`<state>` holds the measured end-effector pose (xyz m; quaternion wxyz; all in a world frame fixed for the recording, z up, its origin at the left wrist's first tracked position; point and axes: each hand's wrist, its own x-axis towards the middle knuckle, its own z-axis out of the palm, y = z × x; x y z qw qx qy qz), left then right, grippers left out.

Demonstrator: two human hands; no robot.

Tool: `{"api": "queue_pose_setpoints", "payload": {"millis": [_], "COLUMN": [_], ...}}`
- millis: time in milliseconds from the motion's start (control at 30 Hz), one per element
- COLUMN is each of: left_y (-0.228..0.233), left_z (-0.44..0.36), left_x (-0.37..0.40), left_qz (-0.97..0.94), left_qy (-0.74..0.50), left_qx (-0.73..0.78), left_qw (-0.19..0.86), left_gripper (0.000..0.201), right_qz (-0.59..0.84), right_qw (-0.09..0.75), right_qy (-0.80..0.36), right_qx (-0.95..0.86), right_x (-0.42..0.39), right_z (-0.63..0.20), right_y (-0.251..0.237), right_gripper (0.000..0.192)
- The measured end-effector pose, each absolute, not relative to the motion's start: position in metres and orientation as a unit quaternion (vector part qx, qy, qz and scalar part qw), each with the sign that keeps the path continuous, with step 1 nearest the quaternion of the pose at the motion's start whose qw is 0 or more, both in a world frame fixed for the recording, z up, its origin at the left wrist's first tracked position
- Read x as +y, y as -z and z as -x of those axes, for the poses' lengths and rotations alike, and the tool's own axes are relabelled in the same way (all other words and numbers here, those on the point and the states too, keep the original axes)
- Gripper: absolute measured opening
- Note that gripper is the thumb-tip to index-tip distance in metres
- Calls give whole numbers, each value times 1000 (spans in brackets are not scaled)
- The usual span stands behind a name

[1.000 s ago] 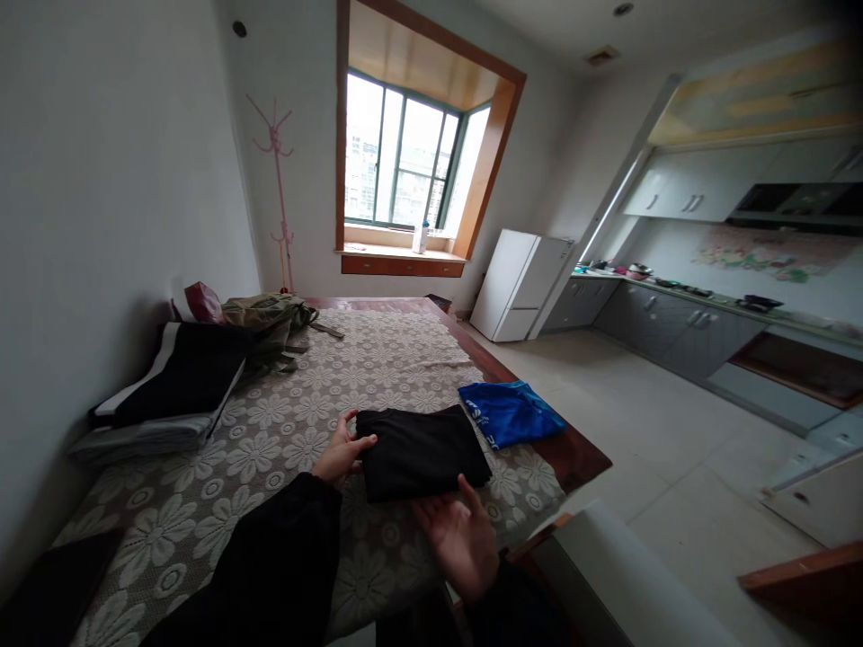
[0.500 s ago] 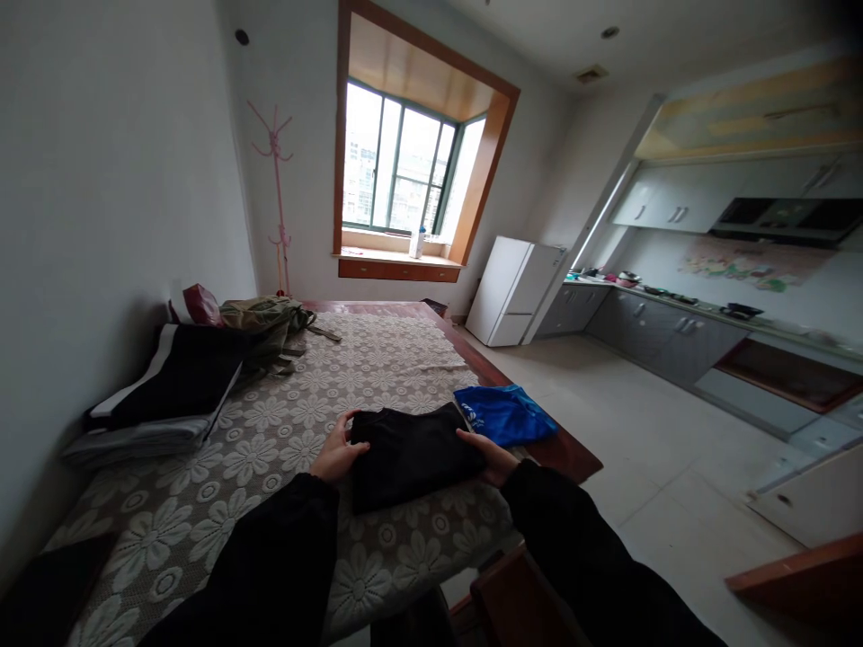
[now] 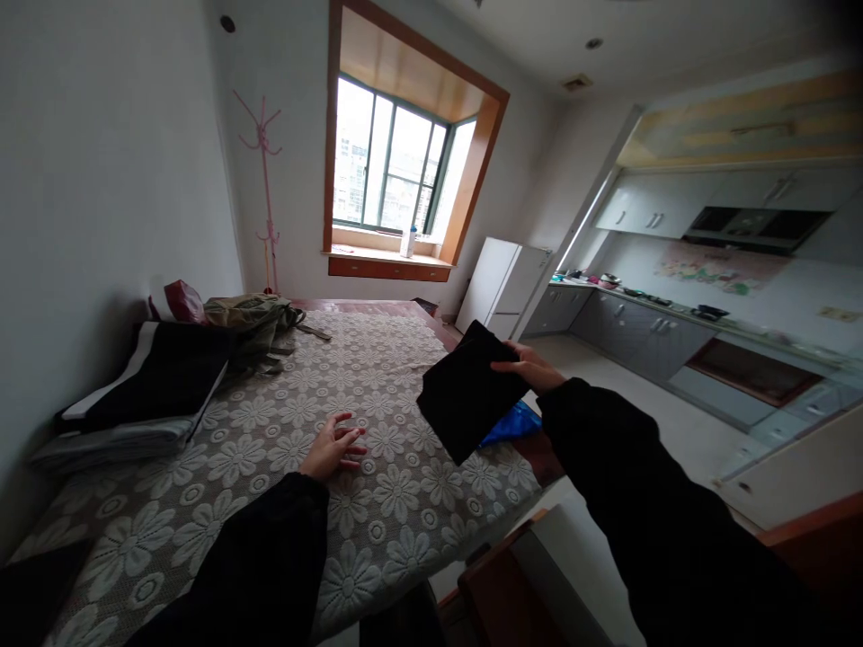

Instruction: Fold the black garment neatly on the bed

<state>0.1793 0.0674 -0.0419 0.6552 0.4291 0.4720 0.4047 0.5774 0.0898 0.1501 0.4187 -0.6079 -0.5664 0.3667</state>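
A folded black garment [image 3: 465,386] is held up at its right side by my right hand [image 3: 532,367], thumb in front and fingers behind. It hangs tilted above the table's right edge and hides much of a folded blue garment [image 3: 513,424]. My left hand [image 3: 335,447] is over the flower-patterned tablecloth [image 3: 397,485], holding nothing, with its fingers apart and slightly bent. The exact kind of the black garment cannot be made out.
On the left lie a stack of folded black and grey cloth [image 3: 148,377], an olive backpack [image 3: 260,323] and a dark red bag [image 3: 184,304]. A wooden chair [image 3: 512,584] stands at the near edge. Beyond are a white fridge [image 3: 495,283] and a pink coat stand [image 3: 266,180].
My left hand has let go of the black garment. My right hand has lifted it off the table and moved it up and right, partly over the blue garment.
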Motion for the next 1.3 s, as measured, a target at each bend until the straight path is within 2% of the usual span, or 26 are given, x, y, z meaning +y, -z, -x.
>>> {"api": "queue_pose_setpoints", "payload": {"millis": [200, 467, 800, 1300], "left_y": [45, 49, 50, 48], "left_z": [-180, -179, -178, -178], "left_x": [69, 71, 71, 71], "left_qz": [-445, -452, -453, -451], "left_qy": [-393, -389, -390, -392], "left_qx": [463, 458, 455, 453], "left_qw": [658, 659, 660, 662], "left_gripper": [55, 55, 50, 48], "right_qz": [677, 681, 720, 723], "right_qw": [406, 440, 358, 318], "right_qy": [-268, -296, -220, -162], "right_qx": [-553, -506, -553, -592], "right_x": [107, 115, 124, 126], "right_z": [-618, -643, -650, -647], "right_y": [-186, -161, -148, -157], "right_gripper": [51, 46, 53, 50]}}
